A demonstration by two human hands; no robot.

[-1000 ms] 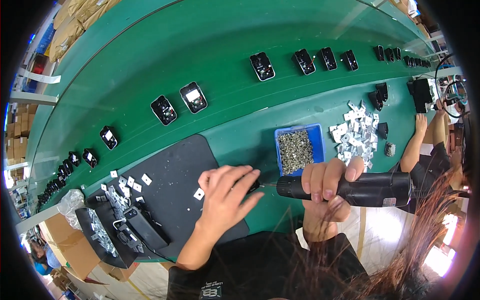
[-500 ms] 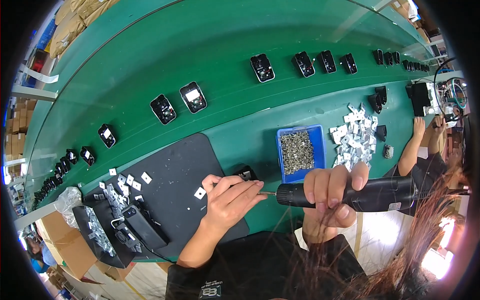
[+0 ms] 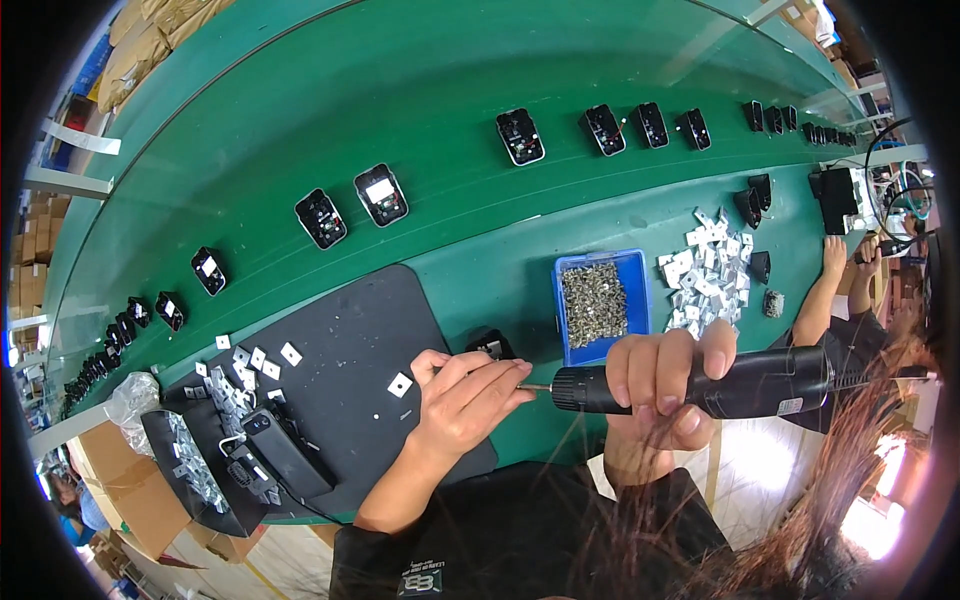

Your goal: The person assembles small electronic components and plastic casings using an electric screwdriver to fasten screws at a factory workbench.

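Note:
In my right hand (image 3: 655,390) is a black electric screwdriver (image 3: 770,385), held level with its bit pointing left. My left hand (image 3: 465,405) is closed at the tip of the bit, fingers pressed together. Whatever they pinch is hidden behind them. Just beyond those fingers is a black plastic housing (image 3: 488,342), partly covered by the hand. Behind my right hand stands a blue bin (image 3: 645,290) full of small metal screws (image 3: 595,300). A heap of silvery square metal plates (image 3: 712,265) lies right of the bin.
Black housings (image 3: 382,195) with circuit parts line the green belt (image 3: 430,130) ahead. On the black mat (image 3: 360,350) lie loose plates and a black phone-like device (image 3: 285,450). A black tray (image 3: 195,470) of plates sits at left. A co-worker's arm (image 3: 820,290) reaches in at right.
The housings on the belt have shifted slightly left. Both my hands and the screwdriver stay almost where they were.

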